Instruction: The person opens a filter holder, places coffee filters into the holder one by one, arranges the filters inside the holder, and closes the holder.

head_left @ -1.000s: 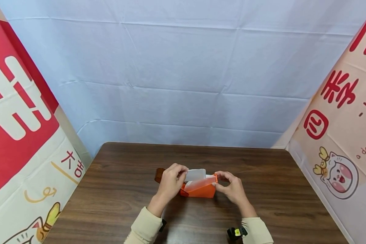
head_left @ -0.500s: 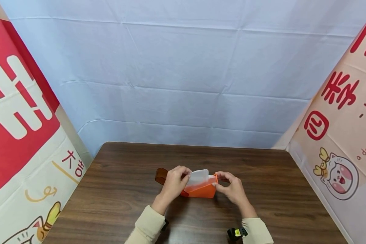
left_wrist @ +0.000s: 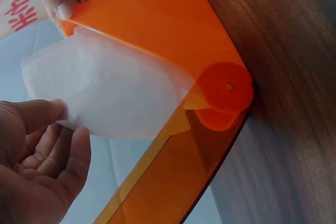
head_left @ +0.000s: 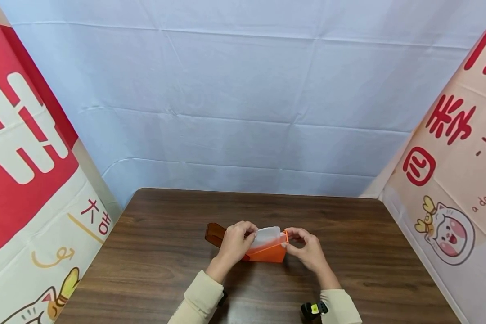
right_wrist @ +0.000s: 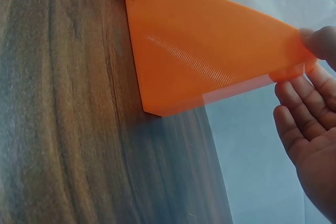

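Observation:
An orange plastic box (head_left: 271, 255) with sloping sides stands on the table. Its see-through amber lid (head_left: 214, 233) is swung back to the left on a round hinge (left_wrist: 226, 87). Out of the box's top rises a thin, cloudy white sheet (head_left: 268, 234), which looks like plastic film or a sleeve. My left hand (head_left: 235, 243) pinches the sheet's upper left edge between thumb and fingers. At the box's tall right end, my right hand (head_left: 306, 249) grips the rim, thumb on the near side (right_wrist: 320, 43). The sheet's lower part is hidden inside the box.
The dark wood-grain table (head_left: 166, 252) reaches to a pale blue cloth (head_left: 227, 112) at the back. Printed cloths hang at the left (head_left: 20, 148) and right (head_left: 441, 180). A black wrist device (head_left: 312, 310) shows near the right sleeve.
My left hand has moved a little to the right with the sheet, which sits slightly lower and further right in the box. The right hand and box have stayed almost still.

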### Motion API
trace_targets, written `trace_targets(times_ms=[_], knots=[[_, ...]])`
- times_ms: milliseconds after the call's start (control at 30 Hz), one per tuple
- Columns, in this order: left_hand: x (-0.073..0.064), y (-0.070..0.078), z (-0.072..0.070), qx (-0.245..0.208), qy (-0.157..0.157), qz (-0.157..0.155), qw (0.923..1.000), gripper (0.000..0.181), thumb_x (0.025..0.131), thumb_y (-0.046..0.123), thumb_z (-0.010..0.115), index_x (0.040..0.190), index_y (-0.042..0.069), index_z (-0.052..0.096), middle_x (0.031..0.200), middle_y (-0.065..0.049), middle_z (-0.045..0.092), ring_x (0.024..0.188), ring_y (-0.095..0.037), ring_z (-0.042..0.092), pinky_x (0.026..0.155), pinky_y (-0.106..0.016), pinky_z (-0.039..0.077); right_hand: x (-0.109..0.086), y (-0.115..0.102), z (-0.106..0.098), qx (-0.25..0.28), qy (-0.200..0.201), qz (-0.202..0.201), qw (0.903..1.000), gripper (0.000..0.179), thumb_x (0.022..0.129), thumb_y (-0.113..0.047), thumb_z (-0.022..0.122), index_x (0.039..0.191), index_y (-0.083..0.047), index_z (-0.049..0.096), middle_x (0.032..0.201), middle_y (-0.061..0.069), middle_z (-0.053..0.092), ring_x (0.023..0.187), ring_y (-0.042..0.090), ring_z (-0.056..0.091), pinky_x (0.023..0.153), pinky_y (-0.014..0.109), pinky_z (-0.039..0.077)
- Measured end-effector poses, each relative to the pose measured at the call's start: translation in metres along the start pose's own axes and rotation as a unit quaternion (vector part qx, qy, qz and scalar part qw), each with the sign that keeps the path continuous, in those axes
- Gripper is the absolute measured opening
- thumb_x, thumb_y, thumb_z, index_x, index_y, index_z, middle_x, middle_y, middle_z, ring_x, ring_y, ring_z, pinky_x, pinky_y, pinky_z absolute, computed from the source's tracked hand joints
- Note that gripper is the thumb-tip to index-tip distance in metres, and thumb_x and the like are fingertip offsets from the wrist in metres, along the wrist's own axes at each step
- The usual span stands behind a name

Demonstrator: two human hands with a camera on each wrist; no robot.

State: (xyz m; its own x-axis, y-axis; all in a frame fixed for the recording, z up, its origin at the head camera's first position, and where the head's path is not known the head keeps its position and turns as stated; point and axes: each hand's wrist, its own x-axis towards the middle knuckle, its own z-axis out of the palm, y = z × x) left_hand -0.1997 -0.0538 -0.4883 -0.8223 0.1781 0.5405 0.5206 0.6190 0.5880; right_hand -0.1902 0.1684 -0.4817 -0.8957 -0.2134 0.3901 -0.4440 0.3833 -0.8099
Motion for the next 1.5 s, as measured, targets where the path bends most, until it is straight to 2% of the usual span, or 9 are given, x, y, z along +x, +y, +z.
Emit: trace_targets(times_ms=[67, 300, 533, 700, 900, 1000, 1133, 1267, 1500], knots=[[-0.001, 0.0, 0.0, 0.002, -0.004, -0.002, 1.0, 0.007, 0.081, 0.006, 0.072, 0.082, 0.011, 0.068, 0.08, 0.001, 0.064, 0.071, -0.01, 0.059, 0.063, -0.022, 0.049, 0.0, 0.0, 0.0, 0.01, -0.003, 0.007, 0.9999, 0.035, 0.072, 0.007, 0.075, 0.104, 0.009, 0.062, 0.091, 0.017, 0.063, 0.083, 0.04, 0.058, 0.073, 0.045, 0.05], [-0.003, -0.005, 0.004, 0.003, -0.011, 0.0, 0.9999, 0.007, 0.08, 0.006, 0.073, 0.082, 0.011, 0.069, 0.08, 0.001, 0.066, 0.071, -0.01, 0.06, 0.064, -0.022, 0.049, 0.0, 0.035, 0.004, 0.022, -0.01, 0.029, 0.9993, 0.036, 0.072, 0.002, 0.077, 0.105, 0.002, 0.064, 0.092, 0.007, 0.063, 0.085, 0.033, 0.059, 0.076, 0.043, 0.049], [-0.004, -0.007, 0.01, 0.015, -0.017, 0.011, 0.9997, 0.008, 0.079, 0.006, 0.074, 0.079, 0.013, 0.069, 0.079, 0.003, 0.067, 0.07, -0.008, 0.06, 0.064, -0.021, 0.049, -0.001, 0.004, -0.001, 0.025, -0.02, 0.036, 0.9989, 0.033, 0.072, 0.011, 0.073, 0.103, 0.011, 0.06, 0.09, 0.016, 0.062, 0.084, 0.042, 0.056, 0.075, 0.047, 0.048], [-0.005, -0.008, 0.015, 0.008, -0.03, 0.001, 0.9995, 0.007, 0.08, 0.008, 0.074, 0.08, 0.013, 0.07, 0.081, 0.003, 0.066, 0.072, -0.009, 0.06, 0.066, -0.022, 0.049, 0.0, 0.001, -0.002, 0.019, -0.027, 0.042, 0.9986, 0.033, 0.073, 0.01, 0.073, 0.104, 0.01, 0.061, 0.091, 0.017, 0.062, 0.085, 0.041, 0.057, 0.075, 0.042, 0.049], [-0.005, -0.008, 0.017, 0.005, -0.043, -0.01, 0.999, 0.007, 0.079, 0.008, 0.074, 0.079, 0.013, 0.069, 0.08, 0.004, 0.063, 0.072, -0.011, 0.058, 0.067, -0.025, 0.049, 0.0, 0.006, -0.003, 0.026, -0.035, 0.037, 0.9984, 0.033, 0.074, 0.007, 0.073, 0.105, 0.009, 0.061, 0.093, 0.016, 0.062, 0.086, 0.04, 0.057, 0.076, 0.042, 0.049], [-0.006, -0.009, 0.019, 0.009, -0.048, -0.01, 0.9987, 0.007, 0.08, 0.008, 0.074, 0.079, 0.013, 0.07, 0.079, 0.004, 0.062, 0.072, -0.012, 0.058, 0.067, -0.025, 0.049, 0.001, 0.018, -0.001, 0.025, -0.03, 0.028, 0.9989, 0.034, 0.074, 0.006, 0.074, 0.105, 0.007, 0.062, 0.093, 0.014, 0.062, 0.085, 0.039, 0.057, 0.075, 0.042, 0.049], [-0.007, -0.009, 0.021, 0.026, -0.059, -0.011, 0.9979, 0.006, 0.08, 0.008, 0.074, 0.079, 0.013, 0.071, 0.08, 0.004, 0.063, 0.073, -0.011, 0.06, 0.068, -0.024, 0.049, 0.0, 0.036, 0.0, 0.015, -0.03, 0.013, 0.9994, 0.033, 0.076, 0.001, 0.075, 0.107, 0.004, 0.062, 0.094, 0.009, 0.062, 0.084, 0.033, 0.058, 0.073, 0.036, 0.05], [-0.008, -0.009, 0.024, 0.038, -0.065, -0.012, 0.9971, 0.005, 0.079, 0.009, 0.074, 0.079, 0.014, 0.072, 0.08, 0.004, 0.064, 0.075, -0.011, 0.061, 0.068, -0.024, 0.049, 0.0, 0.042, 0.0, 0.019, -0.032, 0.006, 0.9993, 0.033, 0.076, -0.004, 0.076, 0.106, 0.001, 0.063, 0.093, 0.007, 0.063, 0.083, 0.027, 0.058, 0.072, 0.031, 0.05], [-0.008, -0.009, 0.028, 0.053, -0.05, 0.006, 0.9973, 0.007, 0.077, 0.009, 0.076, 0.075, 0.015, 0.072, 0.073, 0.006, 0.059, 0.068, -0.008, 0.057, 0.063, -0.021, 0.048, 0.002, 0.044, -0.002, 0.022, -0.038, 0.008, 0.999, 0.033, 0.075, -0.004, 0.076, 0.105, 0.0, 0.064, 0.092, 0.005, 0.063, 0.084, 0.026, 0.059, 0.075, 0.033, 0.05]])
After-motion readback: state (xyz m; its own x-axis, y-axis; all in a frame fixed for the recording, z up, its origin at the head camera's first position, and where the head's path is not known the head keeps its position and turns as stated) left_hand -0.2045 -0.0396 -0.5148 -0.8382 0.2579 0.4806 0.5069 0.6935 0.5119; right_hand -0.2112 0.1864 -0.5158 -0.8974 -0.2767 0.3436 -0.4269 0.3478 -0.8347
